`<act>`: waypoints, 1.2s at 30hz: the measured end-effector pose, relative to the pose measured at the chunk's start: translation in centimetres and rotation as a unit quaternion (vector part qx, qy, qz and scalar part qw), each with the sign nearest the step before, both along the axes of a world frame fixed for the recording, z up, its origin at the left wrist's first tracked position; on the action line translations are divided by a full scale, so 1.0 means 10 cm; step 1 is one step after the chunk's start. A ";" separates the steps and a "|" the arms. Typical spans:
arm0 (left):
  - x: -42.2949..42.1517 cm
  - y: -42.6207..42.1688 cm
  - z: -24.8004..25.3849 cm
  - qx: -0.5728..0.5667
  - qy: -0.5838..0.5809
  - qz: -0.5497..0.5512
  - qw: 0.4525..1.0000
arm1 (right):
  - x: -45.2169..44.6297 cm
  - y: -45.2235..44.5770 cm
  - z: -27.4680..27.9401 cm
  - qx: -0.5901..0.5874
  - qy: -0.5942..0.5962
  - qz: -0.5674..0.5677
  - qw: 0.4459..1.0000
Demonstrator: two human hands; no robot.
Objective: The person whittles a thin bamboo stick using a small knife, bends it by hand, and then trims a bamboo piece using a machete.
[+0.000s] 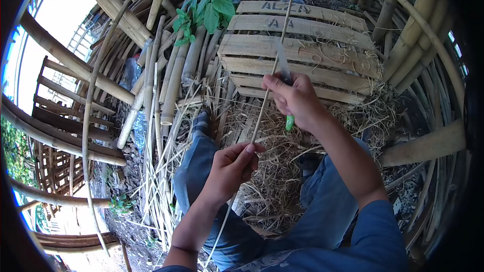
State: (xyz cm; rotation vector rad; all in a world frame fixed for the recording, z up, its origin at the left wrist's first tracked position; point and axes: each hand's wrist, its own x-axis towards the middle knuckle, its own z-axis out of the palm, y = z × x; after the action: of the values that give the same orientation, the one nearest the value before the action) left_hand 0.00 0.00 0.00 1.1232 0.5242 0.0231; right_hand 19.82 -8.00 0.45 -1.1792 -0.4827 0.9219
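My left hand (236, 163) is closed around a long thin bamboo strip (261, 113), which slants from my lap up over the wooden crate. Higher up and to the right, my right hand (295, 95) grips a knife (282, 60) by its green handle, the end of which shows below my palm. The blade points upward, close beside the strip. My right thumb reaches to the strip and seems to touch it. Beneath both hands lies a heap of pale shavings (275, 181), between my knees.
A slatted wooden crate (302, 50) with lettering stands ahead, shavings on it. Bamboo poles (176, 80) and a leafy plant (212, 10) are at its left. Split strips (156, 186) lie by my left leg. A thick bamboo pole (426, 143) juts in at right.
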 end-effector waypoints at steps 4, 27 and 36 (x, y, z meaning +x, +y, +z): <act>0.00 -0.02 0.03 0.022 0.035 -0.032 0.999 | 0.40 -0.11 -0.01 0.021 0.008 -0.118 0.993; 0.01 -0.03 0.03 0.043 0.021 0.029 0.998 | -0.14 -0.36 -0.11 -0.124 0.076 0.337 0.930; -0.01 -0.06 -0.03 0.129 0.003 0.034 0.991 | -0.31 -0.31 -0.12 -0.145 0.080 0.313 0.935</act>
State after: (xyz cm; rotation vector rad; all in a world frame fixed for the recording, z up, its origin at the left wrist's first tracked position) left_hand -0.06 -0.64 -0.34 1.3573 0.5759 0.1492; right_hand 16.73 -11.06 -0.78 -1.2178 -0.6180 1.6735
